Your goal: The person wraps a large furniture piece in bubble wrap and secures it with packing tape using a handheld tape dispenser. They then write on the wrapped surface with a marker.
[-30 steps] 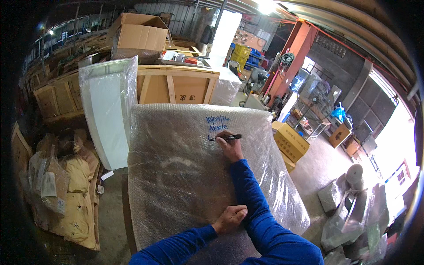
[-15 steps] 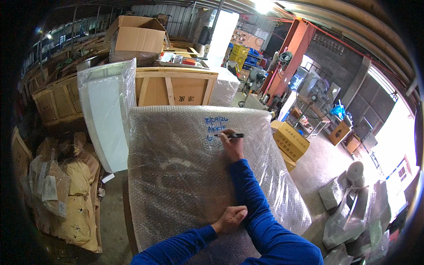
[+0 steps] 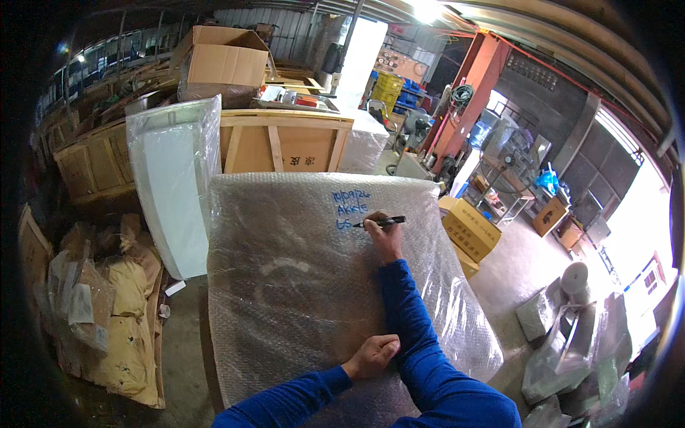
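Note:
In front of me stands a large box-shaped object wrapped in bubble wrap (image 3: 285, 314), with blue handwriting (image 3: 351, 208) near the far edge of its top. A black marker (image 3: 389, 222) sits between the fingers of my right hand (image 3: 385, 235). Its tip meets the wrap at the end of the lowest written line. Closer to me, my left hand (image 3: 372, 356) is curled into a fist against the wrap, right beside my right forearm. Whatever that fist may hold is hidden.
A plastic-wrapped white panel (image 3: 171, 192) leans at the left, beside a wooden crate (image 3: 285, 143). An open cardboard box (image 3: 225, 64) sits behind. Yellow cartons (image 3: 467, 232) stand to the right, and wrapped bundles (image 3: 571, 342) lie on the floor at the lower right.
My right hand has shifted slightly to the right with the marker. Another character has appeared on the lowest written line. My left hand has stayed in place.

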The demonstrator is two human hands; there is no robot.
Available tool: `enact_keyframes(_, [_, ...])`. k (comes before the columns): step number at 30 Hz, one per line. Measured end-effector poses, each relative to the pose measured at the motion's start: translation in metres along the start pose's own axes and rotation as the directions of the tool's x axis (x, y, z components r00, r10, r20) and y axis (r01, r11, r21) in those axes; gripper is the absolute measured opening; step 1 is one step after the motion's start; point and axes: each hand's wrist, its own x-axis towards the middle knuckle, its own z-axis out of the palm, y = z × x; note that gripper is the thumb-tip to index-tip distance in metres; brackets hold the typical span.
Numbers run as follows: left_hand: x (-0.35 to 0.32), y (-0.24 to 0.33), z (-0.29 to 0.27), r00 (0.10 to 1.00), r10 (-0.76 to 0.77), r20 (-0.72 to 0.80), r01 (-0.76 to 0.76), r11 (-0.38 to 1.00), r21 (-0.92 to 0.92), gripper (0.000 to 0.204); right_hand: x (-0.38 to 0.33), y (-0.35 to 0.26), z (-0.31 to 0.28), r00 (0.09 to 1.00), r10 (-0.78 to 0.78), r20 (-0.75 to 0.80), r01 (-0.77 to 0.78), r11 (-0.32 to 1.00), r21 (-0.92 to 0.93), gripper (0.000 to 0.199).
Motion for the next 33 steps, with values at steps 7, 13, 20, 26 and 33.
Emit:
enact_keyframes(7, [0.0, 0.007, 0.002, 1.0, -0.008, -0.01, 0.008, 1.0, -0.005, 0.031, 0.002, 0.002, -0.001, 0.997, -0.006, -0.071, -0.005, 0.989, -0.149, 0.01])
enact_keyframes(13, [0.0, 0.004, 0.002, 1.0, 0.006, -0.002, -0.006, 1.0, -0.006, 0.031, 0.0, 0.011, -0.001, 0.995, -0.026, -0.091, 0.018, 0.996, -0.089, 0.01])
enact_keyframes(20, [-0.001, 0.006, -0.002, 1.0, -0.002, -0.026, 0.002, 1.0, 0.006, 0.03, -0.001, -0.008, 0.007, 0.998, 0.008, -0.068, -0.019, 0.986, -0.167, 0.013])
enact_keyframes(26, [-0.001, 0.002, 0.001, 1.0, -0.009, -0.015, 0.009, 1.0, 0.001, 0.03, 0.002, 0.005, 0.003, 0.989, -0.022, -0.144, -0.003, 0.986, -0.167, 0.01])
enact_keyframes(33, [-0.001, 0.004, -0.001, 1.0, 0.025, -0.01, -0.025, 1.0, 0.011, 0.03, 0.001, -0.004, 0.004, 0.977, -0.043, -0.211, -0.025, 0.95, -0.31, 0.011])
